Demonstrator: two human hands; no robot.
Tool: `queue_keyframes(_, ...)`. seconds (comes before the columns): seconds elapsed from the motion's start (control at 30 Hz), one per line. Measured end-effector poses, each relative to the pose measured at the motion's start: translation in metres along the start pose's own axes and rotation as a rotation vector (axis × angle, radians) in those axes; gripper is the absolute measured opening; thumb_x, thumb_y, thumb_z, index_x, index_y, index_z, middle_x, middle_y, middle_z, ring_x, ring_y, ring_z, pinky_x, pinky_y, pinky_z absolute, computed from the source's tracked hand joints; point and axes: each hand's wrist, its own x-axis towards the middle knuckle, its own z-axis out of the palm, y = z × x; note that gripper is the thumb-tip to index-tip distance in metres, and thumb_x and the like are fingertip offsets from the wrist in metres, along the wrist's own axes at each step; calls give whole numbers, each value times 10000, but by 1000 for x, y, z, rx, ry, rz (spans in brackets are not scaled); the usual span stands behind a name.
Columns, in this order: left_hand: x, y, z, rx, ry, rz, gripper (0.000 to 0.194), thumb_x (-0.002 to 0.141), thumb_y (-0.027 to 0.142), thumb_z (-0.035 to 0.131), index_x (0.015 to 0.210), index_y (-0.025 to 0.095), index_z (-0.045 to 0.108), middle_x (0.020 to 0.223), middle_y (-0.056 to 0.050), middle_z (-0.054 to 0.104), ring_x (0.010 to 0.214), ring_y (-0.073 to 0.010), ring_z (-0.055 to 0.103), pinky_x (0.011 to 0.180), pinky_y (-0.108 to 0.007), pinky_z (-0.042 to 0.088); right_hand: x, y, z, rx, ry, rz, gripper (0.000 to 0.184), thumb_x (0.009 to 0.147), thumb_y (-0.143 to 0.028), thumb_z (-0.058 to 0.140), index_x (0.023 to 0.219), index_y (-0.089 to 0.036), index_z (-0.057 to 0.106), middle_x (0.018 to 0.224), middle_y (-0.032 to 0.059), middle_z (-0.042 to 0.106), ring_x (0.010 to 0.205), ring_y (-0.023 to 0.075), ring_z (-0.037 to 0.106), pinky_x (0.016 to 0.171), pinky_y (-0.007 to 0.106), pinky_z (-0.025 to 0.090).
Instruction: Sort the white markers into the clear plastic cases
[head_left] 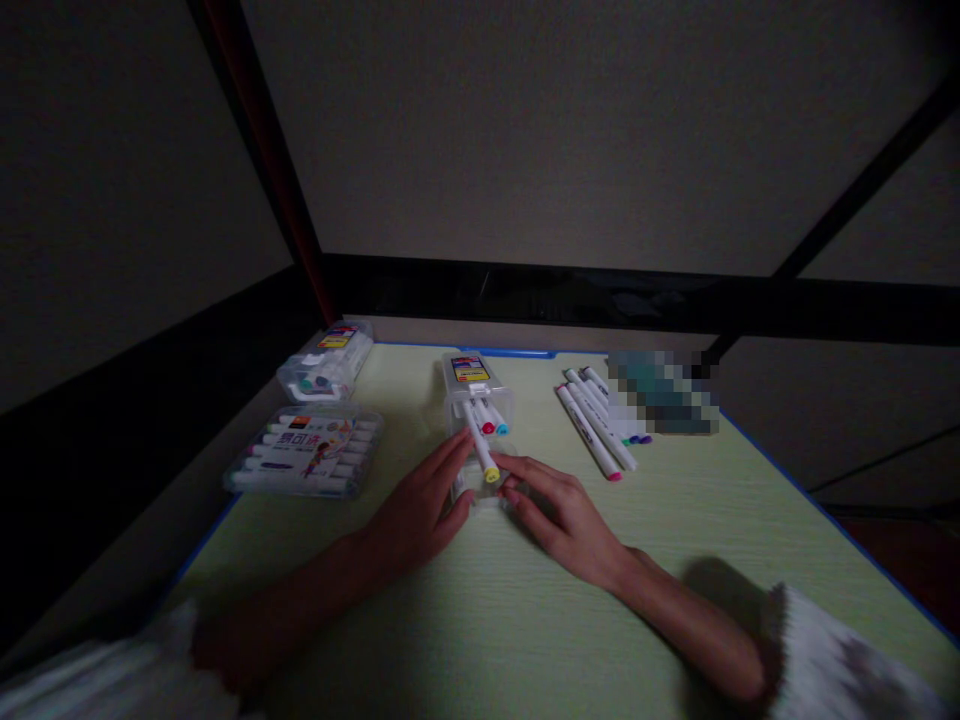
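Observation:
A white marker with a yellow end (482, 452) sticks out of the mouth of a clear plastic marker case (456, 386), pointing towards me. Two more markers, one with a red end (487, 428) and one with a blue end (502, 429), lie inside the case. My left hand (427, 495) rests along the case's left side, fingers stretched out beside the yellow-ended marker and thumb apart. From the right, my right hand (562, 512) has its bent fingers closed at that marker's yellow end, over the case's open clear flap (480, 495).
Several loose white markers (596, 425) lie to the right, by a blurred-out flat object (660, 392). On the left are a flat clear marker box (307, 450) and another filled case (328, 360). The pale green table (600, 640) has a blue edge; a wall stands behind.

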Motion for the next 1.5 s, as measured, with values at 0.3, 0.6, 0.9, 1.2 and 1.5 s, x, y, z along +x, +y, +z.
queue_keyframes(0.3, 0, -1, 0, -12, 9, 5, 537, 847, 157, 405, 1367, 112, 276, 1407, -149, 345, 1290, -232, 346, 1073, -402, 319, -1, 0, 0, 29, 42, 36, 248, 859, -153, 437, 1096, -189, 501, 913, 60, 620, 812, 156, 586, 737, 289, 482)
queue_keyframes(0.6, 0, 2, -2, -10, -1, -16, 511, 847, 165, 398, 1346, 101, 311, 1401, -144, 356, 1289, -214, 350, 1079, -368, 312, -2, 1, 0, 57, 31, -23, 108, 872, -141, 408, 929, -205, 473, 923, 60, 600, 876, 162, 576, 764, 294, 466)
queue_keyframes(0.9, 1, 0, -1, -12, -3, -6, 515, 847, 158, 405, 1349, 108, 303, 1398, -149, 358, 1289, -224, 348, 1077, -393, 314, -1, 0, 0, 32, -7, -73, 136, 881, -130, 393, 957, -199, 481, 940, 70, 581, 879, 168, 553, 780, 306, 453)
queue_keyframes(1.2, 1, 0, -1, 1, 3, 6, 510, 848, 164, 400, 1348, 110, 309, 1399, -139, 358, 1287, -216, 352, 1078, -372, 317, -2, 1, 1, 29, -8, -87, 154, 869, -102, 413, 972, -190, 485, 936, 69, 572, 875, 165, 539, 774, 304, 449)
queue_keyframes(1.5, 1, -1, 0, 1, 4, 11, 507, 851, 163, 402, 1347, 114, 308, 1396, -140, 361, 1283, -217, 356, 1072, -385, 330, -1, 1, 1, 24, -26, -80, 236, 874, -109, 423, 1083, -185, 503, 982, 80, 576, 916, 170, 540, 805, 321, 460)
